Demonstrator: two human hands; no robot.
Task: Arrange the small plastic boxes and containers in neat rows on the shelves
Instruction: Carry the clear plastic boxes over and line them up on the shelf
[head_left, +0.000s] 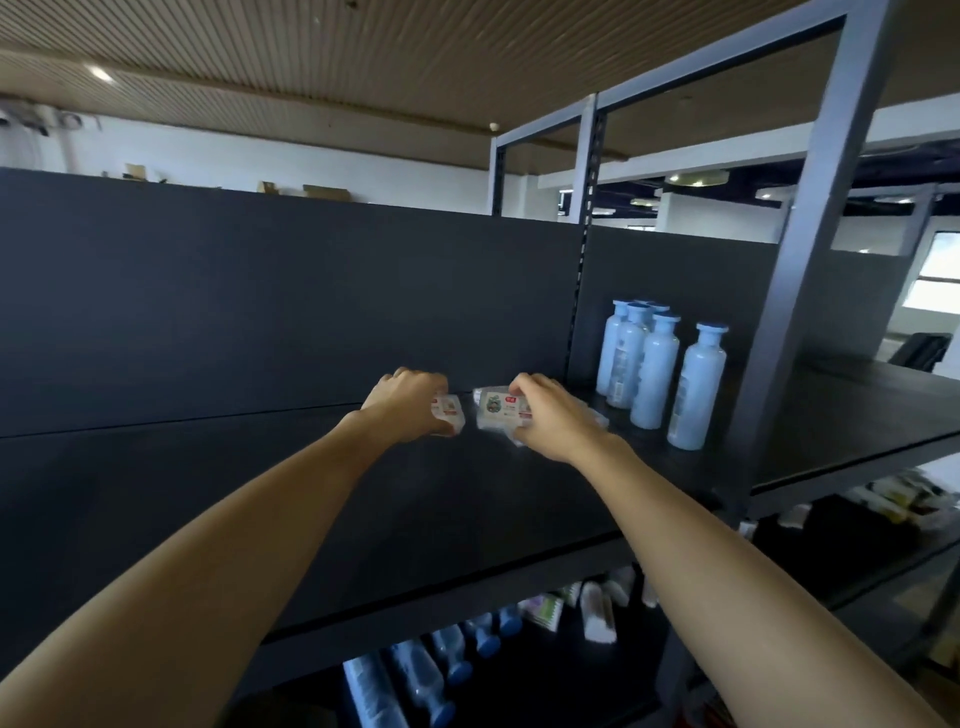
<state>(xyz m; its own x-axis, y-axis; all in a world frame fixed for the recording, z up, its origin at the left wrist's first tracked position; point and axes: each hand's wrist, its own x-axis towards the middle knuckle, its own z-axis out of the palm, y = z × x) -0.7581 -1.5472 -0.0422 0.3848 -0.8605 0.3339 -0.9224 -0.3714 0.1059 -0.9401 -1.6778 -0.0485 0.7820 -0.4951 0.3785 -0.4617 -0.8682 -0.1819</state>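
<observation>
- Left hand (410, 408): fingers curled over a small plastic box (451, 413), held on the dark shelf (260, 493).
- Right hand (550, 415): a second labelled box (497, 410) is gripped just beside.
- Pale blue bottles (654, 371) are stood to the right.

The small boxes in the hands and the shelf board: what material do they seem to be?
Small boxes: probably clear glossy plastic, since they look translucent under printed labels. Shelf board: dark and matte, with faint reflections; painted metal or laminate, cannot tell which.
</observation>
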